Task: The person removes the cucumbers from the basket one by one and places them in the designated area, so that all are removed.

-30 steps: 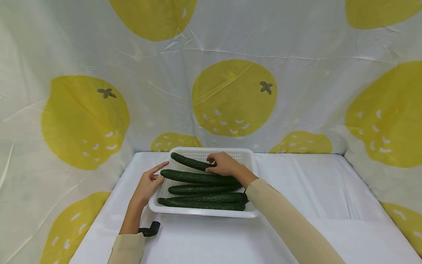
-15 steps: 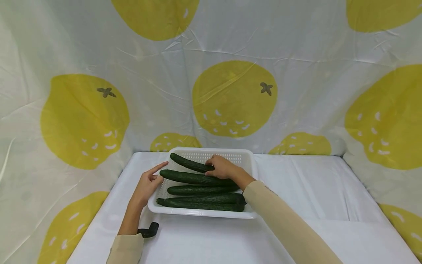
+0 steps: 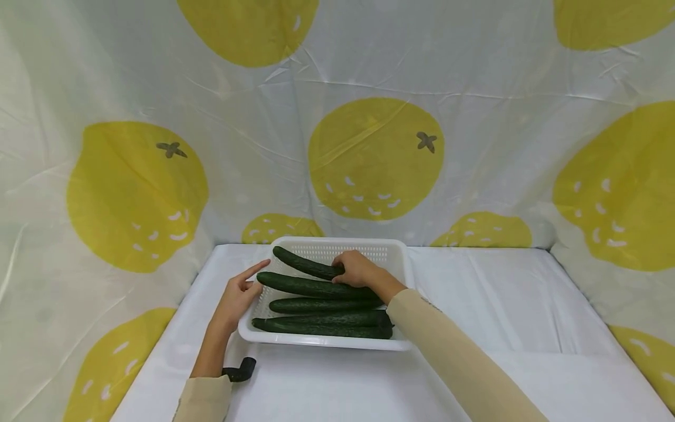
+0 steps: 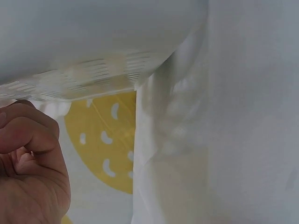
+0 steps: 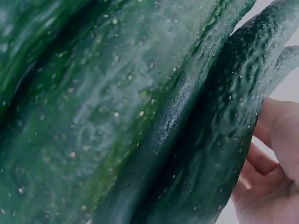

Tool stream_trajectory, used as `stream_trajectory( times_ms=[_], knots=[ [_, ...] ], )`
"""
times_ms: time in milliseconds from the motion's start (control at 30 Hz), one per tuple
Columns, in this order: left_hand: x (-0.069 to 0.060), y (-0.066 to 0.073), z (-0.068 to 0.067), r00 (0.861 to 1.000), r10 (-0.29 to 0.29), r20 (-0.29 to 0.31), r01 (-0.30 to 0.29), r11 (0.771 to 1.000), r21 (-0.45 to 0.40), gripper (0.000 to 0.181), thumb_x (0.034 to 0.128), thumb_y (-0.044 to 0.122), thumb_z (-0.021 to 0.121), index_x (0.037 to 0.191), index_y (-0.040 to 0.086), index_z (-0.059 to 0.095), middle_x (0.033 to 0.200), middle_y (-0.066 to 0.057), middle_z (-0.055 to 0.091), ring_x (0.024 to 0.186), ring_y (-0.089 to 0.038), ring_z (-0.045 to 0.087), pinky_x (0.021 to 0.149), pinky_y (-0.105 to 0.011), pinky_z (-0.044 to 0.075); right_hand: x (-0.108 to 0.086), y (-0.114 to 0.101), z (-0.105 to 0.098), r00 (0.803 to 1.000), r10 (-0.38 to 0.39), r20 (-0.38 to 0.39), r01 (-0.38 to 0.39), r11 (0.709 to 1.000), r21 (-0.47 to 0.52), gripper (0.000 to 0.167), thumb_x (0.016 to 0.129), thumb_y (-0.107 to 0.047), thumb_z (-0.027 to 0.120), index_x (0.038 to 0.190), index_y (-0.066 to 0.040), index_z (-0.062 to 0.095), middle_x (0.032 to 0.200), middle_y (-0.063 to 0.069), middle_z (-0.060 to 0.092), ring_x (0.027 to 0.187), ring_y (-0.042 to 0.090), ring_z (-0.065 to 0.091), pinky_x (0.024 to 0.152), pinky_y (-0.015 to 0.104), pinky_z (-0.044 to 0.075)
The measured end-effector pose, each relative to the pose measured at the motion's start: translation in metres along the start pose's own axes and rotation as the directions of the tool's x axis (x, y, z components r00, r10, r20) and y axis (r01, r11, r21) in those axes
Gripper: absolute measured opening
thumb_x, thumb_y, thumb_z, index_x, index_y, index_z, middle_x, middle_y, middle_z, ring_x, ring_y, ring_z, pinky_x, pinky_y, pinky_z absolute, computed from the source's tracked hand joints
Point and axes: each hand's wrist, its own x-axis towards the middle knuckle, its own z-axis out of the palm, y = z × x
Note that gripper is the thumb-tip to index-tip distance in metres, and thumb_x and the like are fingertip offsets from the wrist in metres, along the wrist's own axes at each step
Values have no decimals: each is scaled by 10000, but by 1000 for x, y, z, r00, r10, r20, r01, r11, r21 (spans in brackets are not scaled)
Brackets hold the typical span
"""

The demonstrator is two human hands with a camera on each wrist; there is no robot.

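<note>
Clearly, the right hand [image 3: 360, 268] was grasping the far cucumber [image 3: 306, 265] near its right end, fingers bent over the far side and thumb on the near side. A grip from above presumably suited a piece lying apart from its neighbours, with room on both flanks. In the right wrist view the cucumbers filled most of the field, so the exact finger contact there could not be established.

The left hand [image 3: 236, 299] was at the left end of the basket, index finger extended towards the rim, thumb by it, other fingers bent beneath. Whether it pinched the wall or merely rested against it could not be told; the likely purpose was to steady the basket.

The far cucumber lay inside the basket [image 3: 327, 339], slanted, its left end towards the far left corner. Next to it, nearer the person, the second cucumber [image 3: 316, 286] reached the left rim beside the thumb, its right portion passing beneath the right wrist. The third cucumber [image 3: 321, 305] followed, then a near pair of cucumbers [image 3: 327, 329] side by side along the near wall. All ran broadly lengthwise, probably because their length fitted the basket best that way.

The basket stood on the white-covered bench [image 3: 480, 299], before a lemon-printed cloth [image 3: 485, 146].
</note>
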Motion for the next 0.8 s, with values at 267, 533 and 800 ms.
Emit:
stream_trajectory(
  times_ms=[267,533,800],
  knots=[
    [-3,-1,1,1000,-7,25,7,1000,-23,606,969,19,486,1544,213,500,572,48,519,665,-106,601,635,-277,540,-3,3,4,998,51,29,-52,997,52,473,956,-329,747,1349,-77,670,1364,97,664,1306,295,591,1101,434,460],
    [1,0,2,999,27,-18,-26,999,19,590,955,33,492,1517,208,536,544,73,445,583,-82,520,585,-260,474,-2,7,0,1000,10,-15,-9,997,77,474,951,-314,753,1337,-51,672,1342,122,675,1285,306,607,1092,440,465],
    [2,-3,1,1000,11,1,-11,999,-33,596,970,31,499,1536,217,512,617,-6,613,680,-101,638,623,-285,552,-5,12,-8,1000,-7,-7,8,977,212,502,970,-354,725,1406,-128,621,1390,102,638,1281,282,606,1049,457,494]
  ],
)
